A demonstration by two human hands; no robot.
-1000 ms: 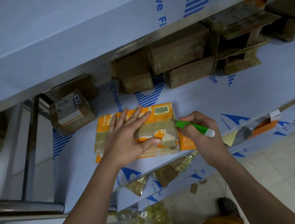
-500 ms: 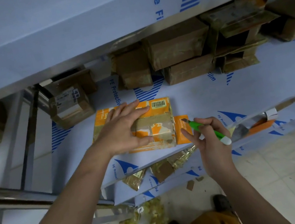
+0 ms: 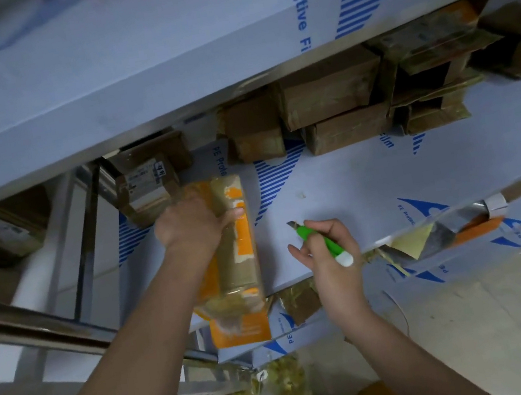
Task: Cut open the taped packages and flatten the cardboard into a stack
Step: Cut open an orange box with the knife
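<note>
Orange taped package [image 3: 232,244], centre-left of frame: lay flat under a spread palm a moment ago, now turned lengthwise and gripped by the left hand [image 3: 189,225] on the worktop [image 3: 371,184]. Right hand [image 3: 326,252] clasps green cutter [image 3: 321,242], withdrawn just right of the package. Judged: a fresh taped edge presented for cutting.

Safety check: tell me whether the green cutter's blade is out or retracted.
Out: a short metal blade tip projects from the green utility cutter gripped in the right hand.
</note>
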